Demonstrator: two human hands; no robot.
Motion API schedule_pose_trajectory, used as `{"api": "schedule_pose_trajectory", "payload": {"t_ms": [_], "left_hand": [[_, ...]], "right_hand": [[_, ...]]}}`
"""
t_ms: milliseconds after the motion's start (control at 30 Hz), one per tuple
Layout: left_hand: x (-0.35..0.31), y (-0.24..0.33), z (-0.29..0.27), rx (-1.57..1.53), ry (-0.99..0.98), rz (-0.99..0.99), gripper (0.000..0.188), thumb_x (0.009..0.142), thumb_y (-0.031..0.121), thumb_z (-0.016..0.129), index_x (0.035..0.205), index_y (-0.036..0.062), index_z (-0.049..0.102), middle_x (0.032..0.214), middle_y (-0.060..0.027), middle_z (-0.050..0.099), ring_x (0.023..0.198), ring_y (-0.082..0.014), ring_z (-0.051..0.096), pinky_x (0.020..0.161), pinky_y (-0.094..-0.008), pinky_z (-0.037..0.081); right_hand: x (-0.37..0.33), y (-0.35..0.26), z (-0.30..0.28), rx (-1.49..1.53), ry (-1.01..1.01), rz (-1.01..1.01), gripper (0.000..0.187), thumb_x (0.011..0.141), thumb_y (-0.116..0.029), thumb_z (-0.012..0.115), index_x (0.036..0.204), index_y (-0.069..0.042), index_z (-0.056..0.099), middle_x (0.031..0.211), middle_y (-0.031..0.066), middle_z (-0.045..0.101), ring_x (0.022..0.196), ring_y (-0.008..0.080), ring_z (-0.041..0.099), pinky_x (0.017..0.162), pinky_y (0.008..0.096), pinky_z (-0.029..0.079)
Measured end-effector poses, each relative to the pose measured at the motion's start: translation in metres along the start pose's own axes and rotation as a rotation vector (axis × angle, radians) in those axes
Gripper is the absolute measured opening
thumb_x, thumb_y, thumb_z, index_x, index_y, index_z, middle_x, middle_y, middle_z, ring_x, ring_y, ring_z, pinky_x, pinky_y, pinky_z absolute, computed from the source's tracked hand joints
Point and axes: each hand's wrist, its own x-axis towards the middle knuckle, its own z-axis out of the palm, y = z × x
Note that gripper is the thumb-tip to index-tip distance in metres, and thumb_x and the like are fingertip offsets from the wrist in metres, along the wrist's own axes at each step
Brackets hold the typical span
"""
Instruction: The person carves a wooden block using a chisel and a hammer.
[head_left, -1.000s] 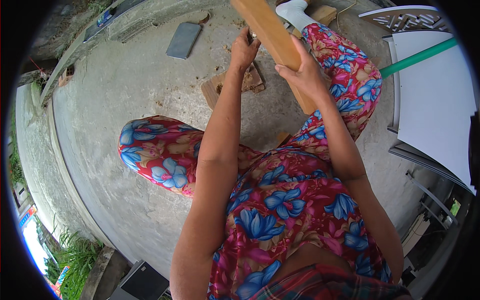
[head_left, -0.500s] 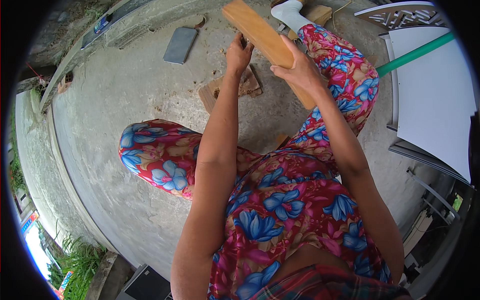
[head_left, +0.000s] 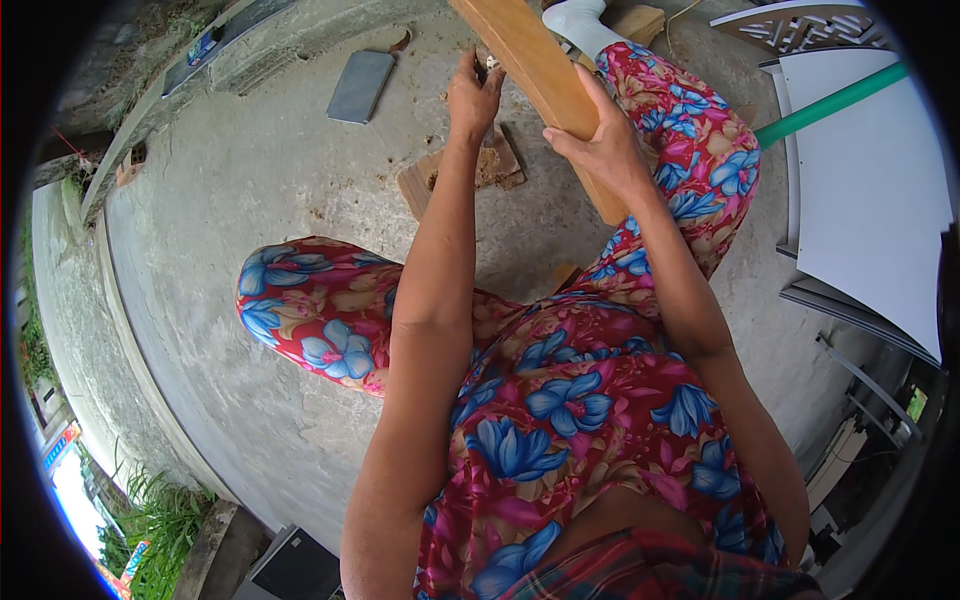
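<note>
A long, smooth orange-brown wooden plank (head_left: 540, 75) slants across the upper middle, its far end cut off by the picture's top edge. My right hand (head_left: 608, 150) grips it near its lower end, thumb on the upper face. Left of the plank, my left hand (head_left: 473, 100) is raised with curled fingers around a small whitish thing (head_left: 490, 64), too small to name. Whether that hand touches the plank cannot be made out. Below lie flat wooden boards (head_left: 415, 190) on the concrete, strewn with brown crumbs.
A dark grey flat slab (head_left: 360, 88) lies on the concrete floor (head_left: 220, 220) at the upper left. My bent legs in flowered trousers (head_left: 320, 330) frame the work area. To the right are a white panel (head_left: 870, 180), a green pole (head_left: 830, 105) and a lattice piece (head_left: 810, 32).
The plank has slid slightly farther away, and its far end has left the picture. My left hand has moved up a little, showing the whitish thing at its fingers.
</note>
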Motion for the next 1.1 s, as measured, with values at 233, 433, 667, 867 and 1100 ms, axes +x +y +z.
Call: {"api": "schedule_pose_trajectory", "payload": {"t_ms": [233,433,667,867,1100], "left_hand": [[-0.006,-0.004,0.000,0.060,-0.034,-0.050,0.049,0.086,0.026,0.073,0.122,-0.0024,0.055,0.087,-0.0217,0.066,0.080,-0.0360,0.066,0.072,-0.0427,0.051],[-0.004,-0.012,0.006,-0.070,0.015,0.108,0.048,0.087,0.025,0.070,0.124,-0.0014,0.055,0.099,-0.0233,0.069,0.089,-0.0379,0.067,0.079,-0.0427,0.052],[-0.006,-0.015,0.003,0.072,-0.069,-0.049,0.045,0.087,0.024,0.067,0.125,0.0012,0.056,0.107,-0.0237,0.069,0.100,-0.0391,0.067,0.083,-0.0431,0.052],[-0.001,-0.016,0.001,0.101,-0.036,0.102,0.043,0.087,0.022,0.066,0.124,0.0022,0.058,0.102,-0.0231,0.070,0.093,-0.0383,0.068,0.082,-0.0431,0.052],[-0.002,0.016,-0.006,0.095,-0.114,-0.078,0.041,0.084,0.028,0.068,0.113,-0.0007,0.060,0.088,-0.0218,0.069,0.084,-0.0373,0.067,0.075,-0.0437,0.051]], "right_hand": [[0.000,-0.004,-0.001,0.037,0.018,0.001,0.089,0.073,-0.027,0.079,0.147,-0.004,0.037,0.131,0.0250,0.058,0.118,0.0320,0.061,0.098,0.0392,0.049],[0.000,0.005,0.008,-0.205,-0.153,0.117,0.089,0.072,-0.028,0.078,0.148,-0.007,0.036,0.130,0.0234,0.059,0.119,0.0325,0.060,0.097,0.0394,0.049],[-0.003,-0.006,0.002,0.013,-0.073,0.103,0.088,0.076,-0.025,0.078,0.150,-0.006,0.034,0.139,0.0204,0.053,0.126,0.0248,0.054,0.103,0.0352,0.043],[0.001,0.013,0.006,-0.139,-0.162,0.080,0.088,0.072,-0.029,0.077,0.148,-0.009,0.038,0.132,0.0223,0.058,0.121,0.0329,0.059,0.099,0.0389,0.047],[-0.006,-0.001,-0.004,0.034,-0.025,0.055,0.086,0.077,-0.019,0.080,0.148,0.000,0.035,0.142,0.0212,0.048,0.127,0.0254,0.052,0.104,0.0366,0.044]]}}
